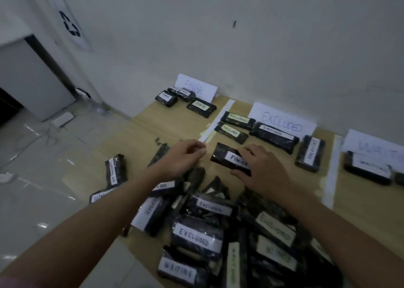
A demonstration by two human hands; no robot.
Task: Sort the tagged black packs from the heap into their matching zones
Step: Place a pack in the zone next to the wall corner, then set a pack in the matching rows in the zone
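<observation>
1. Head view, item in hand: black pack tagged FINISH [231,158], gripped by the right hand [264,169], thumb under its near edge and fingers curled over the far edge. It is held above the cardboard between the heap and the zones.
2. Left hand [183,156]: fingers loosely curled together, holding nothing that can be made out, just left of the pack.
3. Risk, misfiling: the held pack sits nearer the EXCLUDED sign [282,120] than the FINISH sign [196,87]; a short drop would land it in the wrong zone.
4. Risk, slip: the wrapping looks glossy and the grip takes one end only, so the pack could tilt out.
5. Risk, heap [207,228]: packs overlap at all angles; a forearm brushing them could hide tags or push packs off the cardboard's left edge.
6. Surface: cardboard sheet [153,123] on the floor, divided by white paper strips [218,121]; WAITING zone far right, partly cut off.
7. Room: pale glossy floor tiles [43,178], white wall [262,47], recycling-marked bin [72,23], cables and a plug at left.
</observation>
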